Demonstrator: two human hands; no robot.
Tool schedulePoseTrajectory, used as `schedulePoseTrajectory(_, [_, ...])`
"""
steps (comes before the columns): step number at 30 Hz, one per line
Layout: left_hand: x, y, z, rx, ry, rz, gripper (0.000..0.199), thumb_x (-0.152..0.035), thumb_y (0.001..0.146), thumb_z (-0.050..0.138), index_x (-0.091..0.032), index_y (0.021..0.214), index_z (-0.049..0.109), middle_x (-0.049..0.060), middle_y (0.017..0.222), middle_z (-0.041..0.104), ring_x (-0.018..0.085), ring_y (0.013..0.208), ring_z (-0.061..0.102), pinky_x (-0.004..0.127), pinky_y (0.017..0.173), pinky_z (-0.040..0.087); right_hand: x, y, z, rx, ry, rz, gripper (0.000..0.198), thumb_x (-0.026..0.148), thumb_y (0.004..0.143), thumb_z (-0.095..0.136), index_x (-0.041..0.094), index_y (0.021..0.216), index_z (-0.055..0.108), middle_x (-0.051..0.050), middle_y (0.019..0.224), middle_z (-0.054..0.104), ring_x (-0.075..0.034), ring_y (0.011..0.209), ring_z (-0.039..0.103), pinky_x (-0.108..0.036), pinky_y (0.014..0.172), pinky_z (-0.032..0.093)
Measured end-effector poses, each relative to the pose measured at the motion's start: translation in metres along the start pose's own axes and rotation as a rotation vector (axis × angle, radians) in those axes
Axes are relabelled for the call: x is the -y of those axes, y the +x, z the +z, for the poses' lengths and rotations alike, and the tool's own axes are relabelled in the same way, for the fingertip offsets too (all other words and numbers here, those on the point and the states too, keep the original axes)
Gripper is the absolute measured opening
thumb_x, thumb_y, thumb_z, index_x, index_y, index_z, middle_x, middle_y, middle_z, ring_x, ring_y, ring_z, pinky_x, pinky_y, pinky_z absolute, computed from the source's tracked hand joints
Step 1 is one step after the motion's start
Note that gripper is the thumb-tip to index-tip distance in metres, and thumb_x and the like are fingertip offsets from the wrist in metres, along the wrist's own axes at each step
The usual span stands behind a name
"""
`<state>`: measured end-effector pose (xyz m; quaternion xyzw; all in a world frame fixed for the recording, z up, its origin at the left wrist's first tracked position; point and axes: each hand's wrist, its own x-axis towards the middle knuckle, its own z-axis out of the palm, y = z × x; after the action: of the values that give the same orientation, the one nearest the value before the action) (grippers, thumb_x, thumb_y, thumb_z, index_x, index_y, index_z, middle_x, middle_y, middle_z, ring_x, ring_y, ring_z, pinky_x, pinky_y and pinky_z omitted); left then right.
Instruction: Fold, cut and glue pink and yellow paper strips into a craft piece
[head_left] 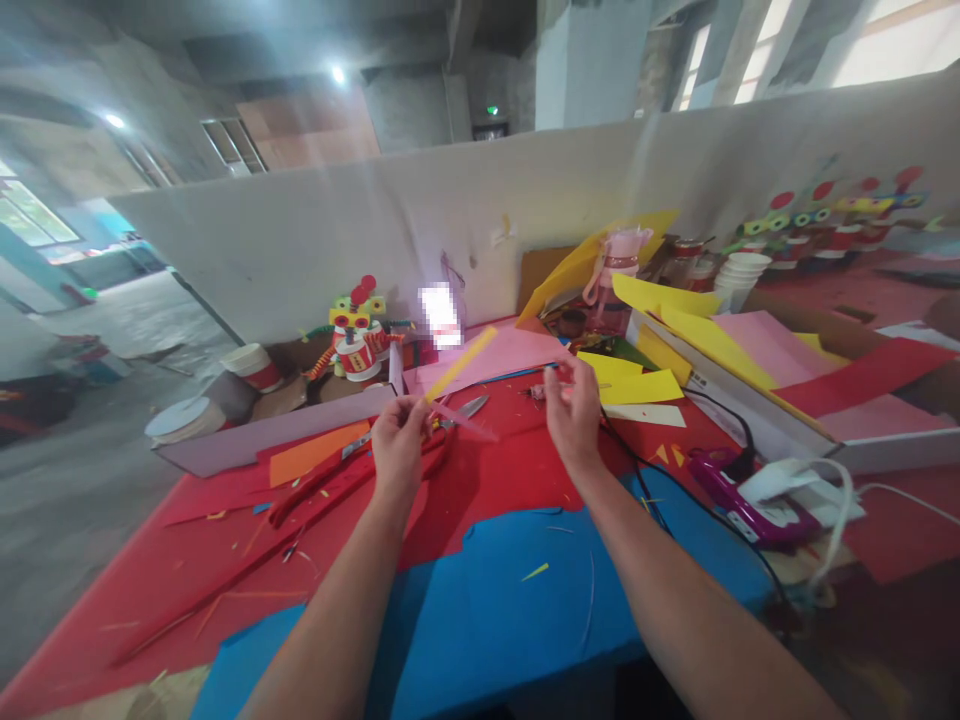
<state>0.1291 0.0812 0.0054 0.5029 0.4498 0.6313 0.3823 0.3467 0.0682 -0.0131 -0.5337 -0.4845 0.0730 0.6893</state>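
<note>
My left hand pinches a yellow paper strip and a pale pink strip between thumb and fingers; the strips cross and point to the right. To its right, my right hand is raised over the red sheet, fingers loosely curled with the thumb apart and nothing visible in them. A small pinkish tool, its kind unclear, lies behind the right hand. Scissor blades show beside the left hand, partly hidden by it. Long red handles lie left of that hand.
A paper-cup robot figure and a bright phone stand at the back. Boxes of coloured paper, a purple power strip and cables lie right. Blue sheet covers the front edge. White cups stand back right.
</note>
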Motion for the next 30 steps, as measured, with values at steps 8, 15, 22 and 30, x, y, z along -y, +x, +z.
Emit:
schedulePoseTrajectory(8, [0.013,-0.013,0.015,-0.035,-0.471,-0.442,0.019,-0.017,0.066,0.079,-0.013,0.072,0.062,0.002,0.07,0.07,0.007,0.054,0.061,0.016,0.053,0.051,-0.021,-0.026,0.031,0.43,0.468,0.614,0.028,0.041,0.066,0.069,0.018,0.083,0.067,-0.003,0.078,0.068,-0.017,0.07,0.061,-0.03,0.069,0.048])
schedulePoseTrajectory(15, [0.024,-0.035,0.033,0.118,-0.451,-0.452,0.038,-0.032,0.047,0.09,-0.013,0.069,0.066,-0.005,0.048,0.056,0.004,0.041,0.047,0.015,0.04,0.039,0.011,-0.046,0.039,0.605,0.613,0.514,0.031,0.043,0.068,0.074,0.017,0.084,0.072,-0.006,0.084,0.073,-0.022,0.084,0.064,-0.034,0.079,0.049])
schedulePoseTrajectory(22, [0.031,-0.035,0.033,0.164,-0.337,-0.417,0.036,-0.035,0.051,0.087,-0.013,0.067,0.064,-0.003,0.052,0.059,0.003,0.041,0.043,0.016,0.041,0.035,0.003,-0.047,0.039,0.51,0.515,0.502,0.026,0.042,0.067,0.073,0.017,0.072,0.071,-0.003,0.066,0.068,-0.019,0.064,0.061,-0.03,0.063,0.048])
schedulePoseTrajectory(30, [0.03,-0.028,0.026,0.241,-0.33,-0.348,0.034,-0.036,0.056,0.085,-0.015,0.068,0.061,-0.004,0.052,0.059,0.006,0.043,0.048,0.019,0.044,0.041,0.006,-0.051,0.037,0.651,0.639,0.67,0.032,0.044,0.058,0.081,0.016,0.069,0.071,-0.005,0.067,0.072,-0.02,0.061,0.066,-0.035,0.067,0.054])
